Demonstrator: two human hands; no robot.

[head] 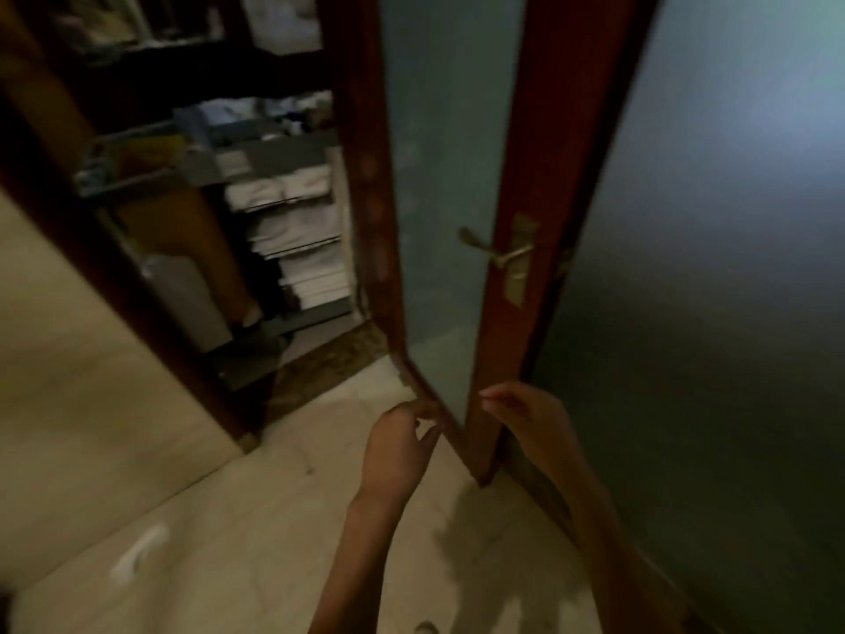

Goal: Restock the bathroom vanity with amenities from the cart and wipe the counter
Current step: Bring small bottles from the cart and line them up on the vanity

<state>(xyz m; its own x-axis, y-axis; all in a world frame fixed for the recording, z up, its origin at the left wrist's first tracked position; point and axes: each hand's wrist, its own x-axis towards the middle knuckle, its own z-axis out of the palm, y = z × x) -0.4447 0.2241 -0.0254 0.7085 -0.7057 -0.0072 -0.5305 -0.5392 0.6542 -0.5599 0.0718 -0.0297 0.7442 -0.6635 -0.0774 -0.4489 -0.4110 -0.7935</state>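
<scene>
my left hand and right hand hang loose and empty by the door. the cart stands beyond it; its folded towels look soft and light, best lifted from underneath.

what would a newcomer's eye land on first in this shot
The red-brown door with frosted glass and a brass handle stands at centre right. Through the doorway at left, a cart holds stacked white towels. The left hand and right hand hover low at centre, fingers loosely curled.
</scene>
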